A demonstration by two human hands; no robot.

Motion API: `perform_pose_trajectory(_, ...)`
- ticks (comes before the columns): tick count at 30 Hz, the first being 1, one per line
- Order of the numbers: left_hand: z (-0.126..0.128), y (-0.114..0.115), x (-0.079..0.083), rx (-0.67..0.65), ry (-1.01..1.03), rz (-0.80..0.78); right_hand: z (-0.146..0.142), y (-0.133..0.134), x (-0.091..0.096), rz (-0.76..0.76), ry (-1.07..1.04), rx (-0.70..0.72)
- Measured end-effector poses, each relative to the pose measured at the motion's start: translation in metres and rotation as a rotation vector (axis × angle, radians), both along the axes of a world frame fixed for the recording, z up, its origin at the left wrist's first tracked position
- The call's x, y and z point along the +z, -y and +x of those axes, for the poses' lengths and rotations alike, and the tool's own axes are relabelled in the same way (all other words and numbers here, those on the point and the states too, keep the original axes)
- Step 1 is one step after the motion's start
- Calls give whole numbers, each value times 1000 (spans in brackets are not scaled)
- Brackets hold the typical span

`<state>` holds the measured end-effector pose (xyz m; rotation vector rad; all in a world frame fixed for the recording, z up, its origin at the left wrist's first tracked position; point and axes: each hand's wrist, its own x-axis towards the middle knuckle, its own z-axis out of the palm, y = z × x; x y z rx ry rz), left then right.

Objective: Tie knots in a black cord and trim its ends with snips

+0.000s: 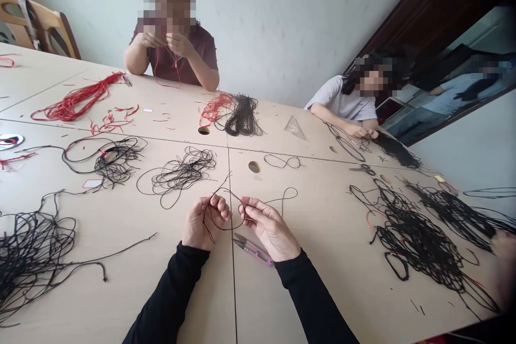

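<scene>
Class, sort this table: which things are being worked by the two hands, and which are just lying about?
In use: left hand, right hand, thin black cord.
Lying about: pink-handled thread snips, red cord heap, black cord tangle, small scissors.

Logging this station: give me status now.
Left hand and right hand holding black cord between them. Pink-handled thread snips below, untouched.

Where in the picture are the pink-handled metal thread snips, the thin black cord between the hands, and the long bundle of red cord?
Pink-handled metal thread snips (253, 251), head view, on the pink handle.
Thin black cord (282, 198), head view, on its free loop.
Long bundle of red cord (76, 98), head view, on its middle.
</scene>
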<state>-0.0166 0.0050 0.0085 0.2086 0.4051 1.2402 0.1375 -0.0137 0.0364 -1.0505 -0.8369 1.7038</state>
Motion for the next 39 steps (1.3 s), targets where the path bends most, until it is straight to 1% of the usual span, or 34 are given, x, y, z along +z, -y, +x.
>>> perform_pose_trajectory(14,0,0,-1,-2,1,13,2,1,3,3,-36,3)
perform_pose_trajectory(19,1,0,-1,-13,-14,26,1,0,1,-12,4,-17)
perform_pose_trajectory(22,4,0,-5,5,-97,44,-1,-1,-3,30,109,-71)
perform_pose_trajectory(25,10,1,-12,88,-314,98,-4,-1,-5,160,327,-153)
perform_pose_trajectory(26,12,1,-15,106,-386,128,-6,0,-5,204,397,-150)
perform_pose_trajectory(28,15,2,-20,107,-479,178,-10,3,-3,265,502,-88)
perform_pose_trajectory(30,16,3,-23,101,-508,197,-13,5,0,291,583,-11)
perform_pose_trajectory(32,15,3,-24,102,-512,200,-17,6,1,308,652,30)
perform_pose_trajectory(36,14,3,-23,91,-512,224,-21,4,1,371,758,19)
perform_pose_trajectory(39,14,2,-24,88,-510,245,-21,1,0,403,764,7)
